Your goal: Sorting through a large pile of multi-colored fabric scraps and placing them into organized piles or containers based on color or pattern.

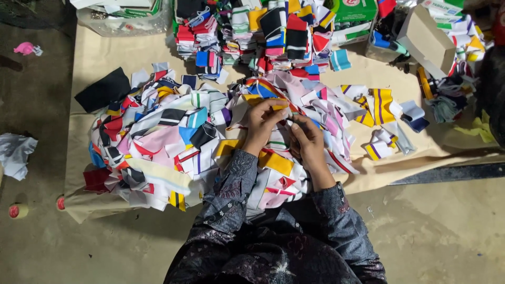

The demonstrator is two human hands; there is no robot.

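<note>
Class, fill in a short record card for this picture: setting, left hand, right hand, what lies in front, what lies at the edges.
Setting: a person sits on a concrete floor at a tan sheet spread over it.
Left hand: fingers grip a striped fabric piece on the heap.
Right hand: touches the same piece, close beside the left.
In front: loose heap of coloured fabric scraps.
Beyond: sorted stacks of folded pieces.
Edges: cardboard box upper right; pink object far left.

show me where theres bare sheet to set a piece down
Bare tan sheet lies at the far left, between the loose pile and the tub, and at the near right edge past the striped scraps. The stacks and the pile under both hands are crowded.
</note>
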